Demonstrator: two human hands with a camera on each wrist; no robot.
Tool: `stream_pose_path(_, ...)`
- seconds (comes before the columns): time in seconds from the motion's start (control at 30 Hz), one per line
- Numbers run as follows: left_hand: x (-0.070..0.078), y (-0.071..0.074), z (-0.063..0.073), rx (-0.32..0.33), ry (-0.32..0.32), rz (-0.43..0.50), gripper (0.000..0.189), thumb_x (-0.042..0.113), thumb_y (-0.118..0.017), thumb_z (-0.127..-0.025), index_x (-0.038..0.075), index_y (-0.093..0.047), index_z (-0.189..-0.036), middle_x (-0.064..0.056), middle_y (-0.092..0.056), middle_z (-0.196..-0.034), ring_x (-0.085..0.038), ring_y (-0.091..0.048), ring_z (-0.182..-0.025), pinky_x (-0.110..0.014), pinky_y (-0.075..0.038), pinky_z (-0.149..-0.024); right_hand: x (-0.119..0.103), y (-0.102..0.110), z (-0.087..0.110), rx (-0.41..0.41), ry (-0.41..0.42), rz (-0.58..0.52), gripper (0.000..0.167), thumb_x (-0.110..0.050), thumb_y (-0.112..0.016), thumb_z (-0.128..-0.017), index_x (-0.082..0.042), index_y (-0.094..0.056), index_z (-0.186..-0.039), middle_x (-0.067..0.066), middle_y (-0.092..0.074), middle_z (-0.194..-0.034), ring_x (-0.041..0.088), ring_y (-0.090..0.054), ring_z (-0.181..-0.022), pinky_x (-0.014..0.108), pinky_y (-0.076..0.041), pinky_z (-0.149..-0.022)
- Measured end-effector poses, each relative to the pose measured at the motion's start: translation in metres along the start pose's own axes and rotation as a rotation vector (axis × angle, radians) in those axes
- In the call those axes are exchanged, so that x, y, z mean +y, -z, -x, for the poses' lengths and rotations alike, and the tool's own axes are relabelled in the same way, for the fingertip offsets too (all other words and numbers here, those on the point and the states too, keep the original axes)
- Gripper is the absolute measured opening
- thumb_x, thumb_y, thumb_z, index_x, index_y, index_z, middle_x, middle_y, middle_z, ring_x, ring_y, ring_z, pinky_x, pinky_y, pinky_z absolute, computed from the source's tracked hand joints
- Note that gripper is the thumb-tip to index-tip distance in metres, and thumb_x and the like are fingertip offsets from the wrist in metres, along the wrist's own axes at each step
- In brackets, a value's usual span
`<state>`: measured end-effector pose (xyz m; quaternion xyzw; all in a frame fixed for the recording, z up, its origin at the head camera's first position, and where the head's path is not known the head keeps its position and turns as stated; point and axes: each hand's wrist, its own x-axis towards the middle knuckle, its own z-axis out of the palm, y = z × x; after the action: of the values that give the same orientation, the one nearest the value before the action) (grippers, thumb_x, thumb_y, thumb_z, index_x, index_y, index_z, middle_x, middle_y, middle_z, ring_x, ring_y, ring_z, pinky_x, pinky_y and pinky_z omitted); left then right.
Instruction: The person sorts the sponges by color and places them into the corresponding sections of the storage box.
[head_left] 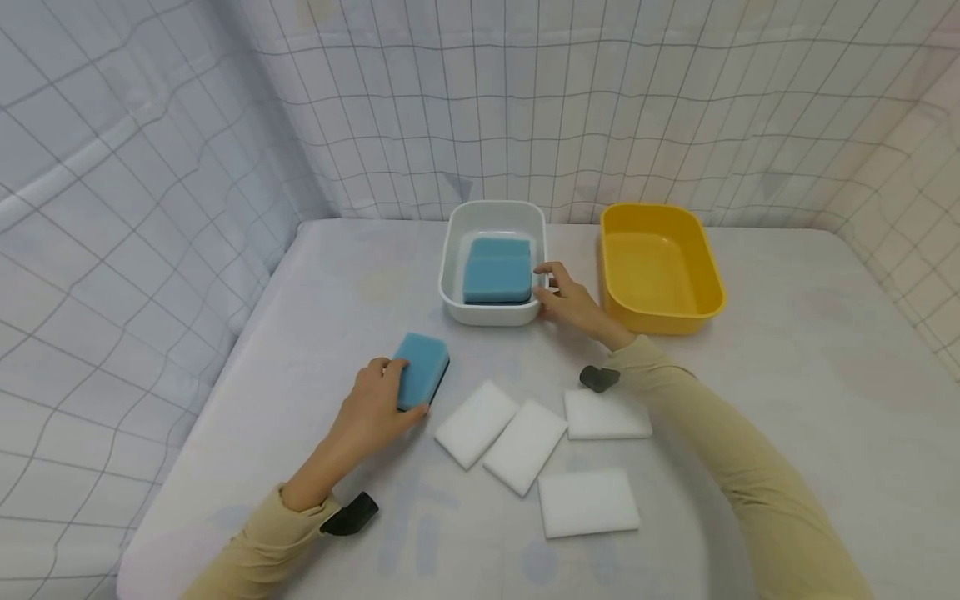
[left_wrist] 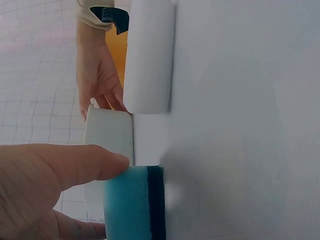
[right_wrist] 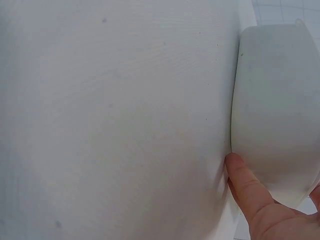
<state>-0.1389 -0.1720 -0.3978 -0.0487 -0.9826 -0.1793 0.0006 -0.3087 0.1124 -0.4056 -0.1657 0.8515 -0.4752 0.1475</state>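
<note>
My left hand [head_left: 372,410] grips a blue sponge [head_left: 422,372] with a dark scouring layer underneath, left of the white pads. Its thumb lies along one edge in the left wrist view, where the sponge [left_wrist: 131,202] shows dark side toward the table. At the back, my right hand [head_left: 573,304] holds the right side of a white plastic tub [head_left: 491,315], fingers at the rim. In the right wrist view a fingertip [right_wrist: 234,159] touches the low wall of the tub [right_wrist: 277,95]. Inside the tub lie blue sponges [head_left: 498,271], overlapping.
Several white sponge pads lie on the table in front: one pad [head_left: 476,423] nearest the left hand, another pad [head_left: 589,502] nearest the front, one [head_left: 606,415] partly under the right forearm. A yellow tub [head_left: 660,275] stands right of the white one. Gridded curtains [head_left: 487,108] surround the table.
</note>
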Motion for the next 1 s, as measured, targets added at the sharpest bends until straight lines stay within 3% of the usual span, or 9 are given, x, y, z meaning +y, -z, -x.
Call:
stream_pose_path(0.33, -0.004, 0.003, -0.006, 0.067, -0.019, 0.046, 0.057, 0.021, -0.069, -0.078, -0.008, -0.051, -0.124, -0.03, -0.052, -0.12, -0.041, -0.055, -0.106, -0.052, -0.05, -0.084, 0.002, 0.0, -0.001, 0.007, 0.004, -0.007, 0.045, -0.027, -0.043, -0.099, -0.016, -0.025, -0.139, 0.024, -0.028, -0.147, 0.036, -0.04, -0.13, 0.046, -0.045, -0.1)
stream_pose_path(0.63, 0.0, 0.035, -0.009, 0.159, -0.105, 0.112, 0.055, 0.017, -0.068, -0.078, -0.008, -0.051, -0.124, -0.029, -0.052, -0.123, -0.042, -0.053, -0.108, -0.053, -0.048, -0.085, -0.001, -0.002, 0.0, -0.003, -0.007, -0.02, 0.044, -0.027, -0.043, -0.099, -0.017, -0.025, -0.138, 0.023, -0.029, -0.146, 0.035, -0.04, -0.128, 0.045, -0.045, -0.1)
stream_pose_path(0.8, 0.005, 0.05, -0.028, 0.191, -0.162, 0.13, 0.056, 0.016, -0.068, -0.078, -0.008, -0.051, -0.125, -0.029, -0.051, -0.123, -0.042, -0.053, -0.108, -0.054, -0.048, -0.085, 0.0, -0.002, 0.0, -0.004, -0.012, -0.017, 0.043, -0.027, -0.042, -0.1, -0.017, -0.024, -0.138, 0.023, -0.028, -0.146, 0.035, -0.04, -0.128, 0.045, -0.045, -0.101)
stream_pose_path(1.0, 0.013, 0.059, -0.063, 0.176, -0.146, 0.15, 0.058, 0.019, -0.066, -0.08, -0.006, -0.049, -0.129, -0.029, -0.048, -0.128, -0.043, -0.05, -0.114, -0.056, -0.045, -0.091, 0.001, -0.002, -0.001, -0.013, -0.007, -0.024, 0.044, -0.027, -0.042, -0.1, -0.017, -0.024, -0.138, 0.023, -0.028, -0.146, 0.035, -0.041, -0.128, 0.045, -0.044, -0.101)
